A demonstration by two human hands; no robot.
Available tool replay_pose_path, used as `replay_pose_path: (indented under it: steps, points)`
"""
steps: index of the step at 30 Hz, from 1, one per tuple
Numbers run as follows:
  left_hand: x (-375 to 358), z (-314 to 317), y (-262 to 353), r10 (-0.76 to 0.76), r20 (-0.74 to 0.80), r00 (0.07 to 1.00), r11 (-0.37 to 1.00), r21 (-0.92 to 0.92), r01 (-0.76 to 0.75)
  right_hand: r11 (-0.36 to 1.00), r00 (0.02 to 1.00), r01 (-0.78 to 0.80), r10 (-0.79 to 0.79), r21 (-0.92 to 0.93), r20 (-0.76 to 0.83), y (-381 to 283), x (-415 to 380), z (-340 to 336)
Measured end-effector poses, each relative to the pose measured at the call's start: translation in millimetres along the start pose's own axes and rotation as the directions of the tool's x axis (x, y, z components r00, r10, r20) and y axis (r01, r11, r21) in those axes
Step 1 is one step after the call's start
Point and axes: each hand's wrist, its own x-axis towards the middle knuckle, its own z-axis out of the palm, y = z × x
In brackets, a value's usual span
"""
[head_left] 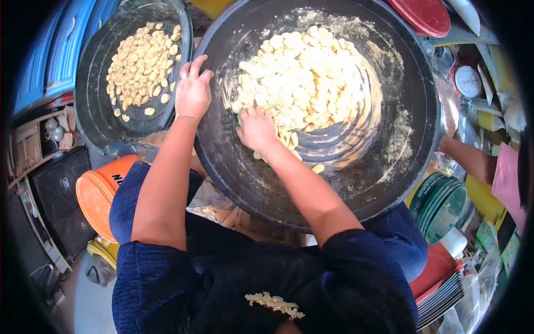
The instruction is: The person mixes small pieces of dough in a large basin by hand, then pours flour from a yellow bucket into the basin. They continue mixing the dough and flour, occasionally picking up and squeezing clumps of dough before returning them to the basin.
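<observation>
Head view: dough pieces (303, 72) under right hand (255, 129).

A smaller black basin (94, 111) of tan pieces (142, 64) sits at upper left. An orange bucket (97, 197) stands below it, beside a dark cabinet (58, 206). A red kitchen scale (466, 79) and stacked green plates (442, 206) occupy the right side.

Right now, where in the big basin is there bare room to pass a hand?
Bare floured floor of the big basin lies along the near and right wall, past the pile of pieces. The left hand grips the left rim; the right hand crowds the pile's near edge. The smaller basin has dark bare room below its pieces.
</observation>
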Motion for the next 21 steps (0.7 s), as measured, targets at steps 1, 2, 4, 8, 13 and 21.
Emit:
replay_pose_path:
  steps: [1,2,4,8,13,21]
  points:
    - [1,0,0,-0.014,0.026,1.0,1.0,-0.009,0.014,0.996,0.982,0.067,-0.075,-0.052,-0.176,2,19,2]
    - [0,0,-1,-0.027,0.055,0.998,0.999,-0.017,0.028,0.986,0.927,0.123,-0.154,-0.112,-0.341,5,33,10]
    - [1,-1,0,-0.025,0.046,0.999,0.999,-0.024,0.026,0.978,0.91,0.156,-0.196,-0.137,-0.366,27,48,52]
    - [0,-2,-5,0.016,0.039,0.999,0.999,-0.05,-0.014,0.934,0.972,0.21,-0.231,-0.288,-0.041,37,-15,67]
    - [-4,-5,-4,-0.02,0.069,0.997,0.996,-0.084,0.026,0.924,0.937,0.339,-0.348,0.179,0.022,73,-76,55]
    - [-6,-1,-6,-0.037,0.067,0.997,0.993,-0.105,0.044,0.971,0.976,-0.187,0.201,0.149,-0.084,130,-51,21]
